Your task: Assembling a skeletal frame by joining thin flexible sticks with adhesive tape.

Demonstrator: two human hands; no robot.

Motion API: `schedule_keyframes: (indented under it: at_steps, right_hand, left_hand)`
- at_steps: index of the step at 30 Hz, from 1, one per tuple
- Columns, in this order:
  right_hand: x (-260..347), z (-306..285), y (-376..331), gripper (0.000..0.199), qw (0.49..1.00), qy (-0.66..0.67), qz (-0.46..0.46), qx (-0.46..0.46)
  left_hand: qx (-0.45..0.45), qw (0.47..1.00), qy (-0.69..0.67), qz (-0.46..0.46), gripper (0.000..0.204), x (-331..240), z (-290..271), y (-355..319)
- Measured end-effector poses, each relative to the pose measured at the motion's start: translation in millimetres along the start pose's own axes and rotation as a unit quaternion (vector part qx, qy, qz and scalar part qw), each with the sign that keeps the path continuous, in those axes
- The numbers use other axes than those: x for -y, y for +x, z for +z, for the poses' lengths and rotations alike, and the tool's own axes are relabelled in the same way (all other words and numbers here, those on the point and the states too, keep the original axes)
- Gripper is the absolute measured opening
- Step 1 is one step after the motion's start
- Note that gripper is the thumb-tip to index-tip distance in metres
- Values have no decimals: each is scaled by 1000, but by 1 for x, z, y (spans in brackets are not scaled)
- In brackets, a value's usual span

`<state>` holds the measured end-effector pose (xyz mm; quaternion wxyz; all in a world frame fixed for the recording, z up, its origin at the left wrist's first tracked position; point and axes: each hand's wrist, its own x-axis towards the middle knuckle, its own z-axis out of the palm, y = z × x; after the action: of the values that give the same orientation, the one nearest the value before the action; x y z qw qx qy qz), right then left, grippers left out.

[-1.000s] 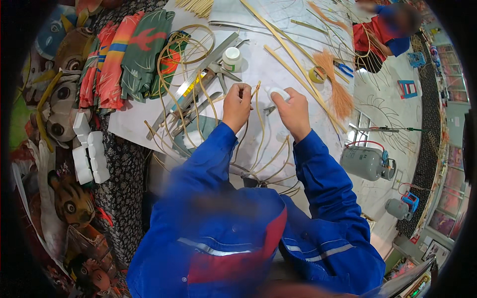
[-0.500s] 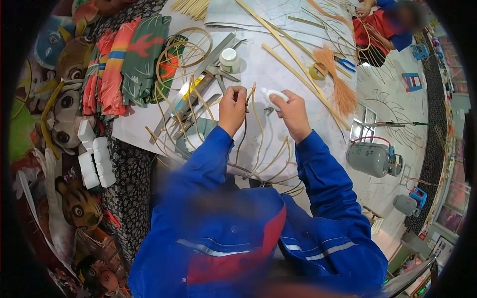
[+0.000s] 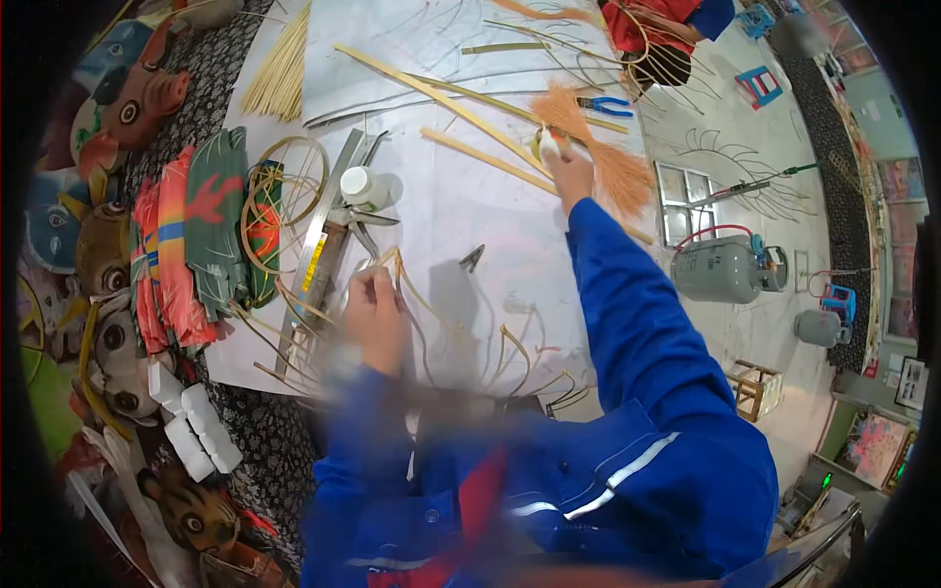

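My left hand (image 3: 374,318) pinches the upper end of a thin bent bamboo strip (image 3: 423,299), part of a loose frame near the table's front edge. Stretched out to the far right, my right hand (image 3: 573,176) grips a small white squeeze bottle (image 3: 549,145). That bottle is over the left side of a bundle of orange fibres (image 3: 613,162), and a tape roll there is mostly hidden. Between my hands a small dark clip (image 3: 472,259) lies on the white table covering (image 3: 490,220). A white jar (image 3: 363,186) stands beside pliers (image 3: 353,218) beyond my left hand.
Long bamboo slats (image 3: 441,103) and blue-handled pliers (image 3: 603,105) lie farther back. Folded painted fabric (image 3: 211,211) and bamboo hoops (image 3: 284,196) are at left, with animal heads (image 3: 127,108) beyond. A grey gas cylinder (image 3: 720,269) is at right. A co-worker's red sleeve (image 3: 637,29) shows at top right.
My right hand has carried the white bottle away from my left hand, out to the far right. The left hand still pinches the bamboo, and the view has shifted.
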<state>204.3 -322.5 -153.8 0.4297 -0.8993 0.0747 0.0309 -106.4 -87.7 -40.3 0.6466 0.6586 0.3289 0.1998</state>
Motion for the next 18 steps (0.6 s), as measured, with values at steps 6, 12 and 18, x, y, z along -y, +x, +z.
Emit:
schedule_keyframes:
  at_steps: [6,12,18]
  right_hand:
    - [-30,25,69,32,984,-100,-147,6]
    - [-32,21,80,26,986,-110,-122,34]
    - [-35,22,89,20,996,-38,-86,10]
  left_hand:
    - [-46,999,-8,-5,20,1,-3,-10]
    - [-29,997,69,3,21,33,-29,-57]
    - [88,951,251,156,19,85,-51,-99]
